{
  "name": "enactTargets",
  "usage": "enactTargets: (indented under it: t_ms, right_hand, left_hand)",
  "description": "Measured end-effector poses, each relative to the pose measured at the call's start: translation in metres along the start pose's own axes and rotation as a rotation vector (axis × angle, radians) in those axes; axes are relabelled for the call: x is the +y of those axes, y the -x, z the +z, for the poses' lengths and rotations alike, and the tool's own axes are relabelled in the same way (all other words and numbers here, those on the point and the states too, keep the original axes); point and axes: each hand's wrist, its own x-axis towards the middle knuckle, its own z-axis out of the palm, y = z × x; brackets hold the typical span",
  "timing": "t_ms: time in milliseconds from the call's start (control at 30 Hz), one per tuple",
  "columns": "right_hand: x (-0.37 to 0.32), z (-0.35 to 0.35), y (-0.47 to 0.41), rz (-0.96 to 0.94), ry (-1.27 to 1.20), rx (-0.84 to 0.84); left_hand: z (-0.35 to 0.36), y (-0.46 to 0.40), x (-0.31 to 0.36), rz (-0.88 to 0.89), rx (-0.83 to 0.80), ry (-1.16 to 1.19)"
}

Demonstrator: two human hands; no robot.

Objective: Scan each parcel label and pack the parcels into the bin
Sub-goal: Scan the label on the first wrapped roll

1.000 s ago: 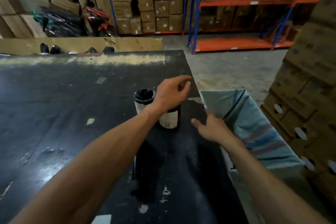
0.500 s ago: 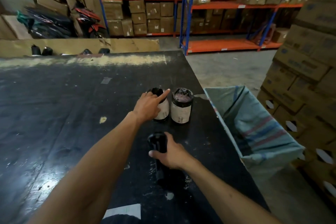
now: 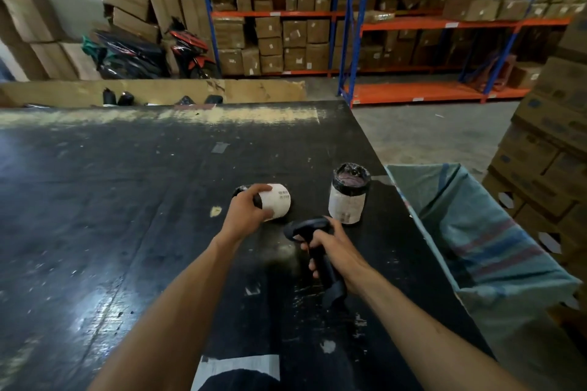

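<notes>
Head view shows the left hand (image 3: 243, 216) has tipped one parcel (image 3: 275, 201) onto the worktop (image 3: 95, 200), fingers curled round it, while the right hand (image 3: 330, 243) now grips the scanner (image 3: 309, 227), ready for scanning.

I see a scuffed black table (image 3: 127, 200). A wrapped cylindrical parcel (image 3: 348, 197) stands upright on it at two o'clock from centre; tape patches (image 3: 220, 147) lie at twelve, white paper (image 3: 241, 365) at six.
</notes>
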Motion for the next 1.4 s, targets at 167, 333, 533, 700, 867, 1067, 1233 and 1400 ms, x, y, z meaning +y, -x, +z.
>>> enactTargets:
  t_ms: [167, 333, 533, 700, 867, 1067, 1233, 1400]
  right_hand:
    - [-0.016, 0.01, -0.007, -0.132, 0.11, 0.046]
    - [-0.033, 0.016, -0.012, -0.269, 0.18, 0.156]
    - [-0.054, 0.016, -0.011, -0.354, 0.194, 0.197]
    - [-0.061, 0.011, -0.006, -0.378, 0.205, 0.196]
    - [-0.064, 0.007, -0.003, -0.382, 0.218, 0.199]
    - [-0.064, 0.001, 0.0, -0.382, 0.224, 0.197]
    - [-0.063, 0.0, 0.002, -0.378, 0.244, 0.191]
    - [-0.061, 0.001, 0.004, -0.369, 0.251, 0.191]
  left_hand:
    - [-0.016, 0.013, -0.008, -0.037, 0.152, 0.105]
    - [-0.026, 0.019, -0.008, 0.008, 0.154, 0.121]
    - [-0.033, 0.021, 0.002, 0.012, 0.121, 0.088]
    - [-0.031, 0.021, 0.005, -0.013, 0.131, 0.083]
    - [-0.03, 0.016, 0.007, -0.026, 0.12, 0.075]
    - [-0.026, 0.012, 0.011, -0.014, 0.133, 0.062]
    - [-0.024, 0.012, 0.015, 0.013, 0.115, 0.058]
    - [-0.023, 0.013, 0.019, 0.03, 0.099, 0.055]
